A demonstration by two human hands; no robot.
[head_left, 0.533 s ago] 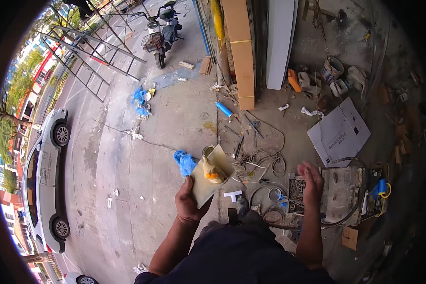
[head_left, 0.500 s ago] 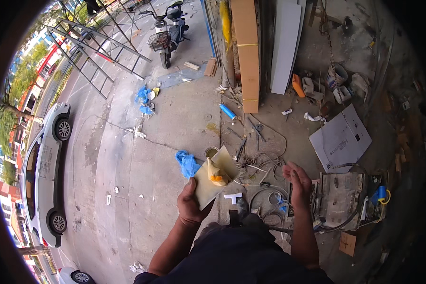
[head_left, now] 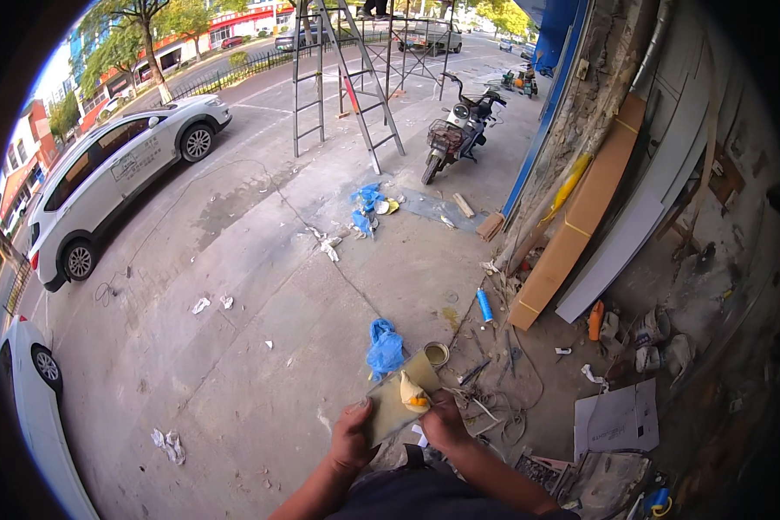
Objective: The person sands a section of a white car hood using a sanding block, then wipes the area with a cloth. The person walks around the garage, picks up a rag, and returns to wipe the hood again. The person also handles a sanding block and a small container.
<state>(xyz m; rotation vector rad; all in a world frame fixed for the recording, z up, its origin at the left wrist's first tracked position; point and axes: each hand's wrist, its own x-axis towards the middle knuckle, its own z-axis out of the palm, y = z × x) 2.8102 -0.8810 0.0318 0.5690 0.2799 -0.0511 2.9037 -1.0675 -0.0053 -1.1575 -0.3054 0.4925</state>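
A pale, flat rectangular board [head_left: 393,410] is tilted in front of me. On it sits a mound of cream putty [head_left: 410,390] with a bright orange streak. My left hand [head_left: 353,433] is closed on the board's left edge, thumb on top. My right hand [head_left: 443,422] is at the opposite edge beside the putty, its curled fingers seeming to grip the board and partly hidden. Just beyond the board, an open round tin [head_left: 437,354] and a crumpled blue plastic bag [head_left: 385,348] are on the concrete.
Cords [head_left: 513,425], a blue tube [head_left: 484,305] and a grey cardboard sheet [head_left: 616,417] lie to the right. A long brown carton [head_left: 572,230] leans by the wall. Farther off stand a scooter [head_left: 459,130], a stepladder [head_left: 355,82] and a white car [head_left: 130,165].
My right hand has come in from the right to the board's edge. My view has tilted up and turned, bringing more of the street into sight. The left hand keeps hold of the board.
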